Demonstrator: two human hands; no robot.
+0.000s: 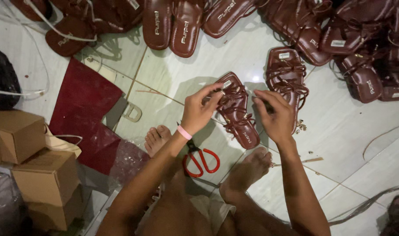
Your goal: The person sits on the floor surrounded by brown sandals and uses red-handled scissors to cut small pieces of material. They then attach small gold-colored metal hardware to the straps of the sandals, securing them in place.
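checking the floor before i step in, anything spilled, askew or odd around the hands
A few things: small metal bits lie scattered on the tile beside the second sandal, red-handled scissors lie on the floor between the feet, and thin strip offcuts are strewn across the tiles. Both hands, left and right, are at the strappy brown sandal.

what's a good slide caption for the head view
Seated on a tiled floor, the left hand and right hand work a brown strappy sandal, red-handled scissors near the feet.

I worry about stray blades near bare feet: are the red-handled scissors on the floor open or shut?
Cannot tell. Both handle loops of the red-handled scissors lie slightly apart on the tiled floor, but the left forearm hides the blades.
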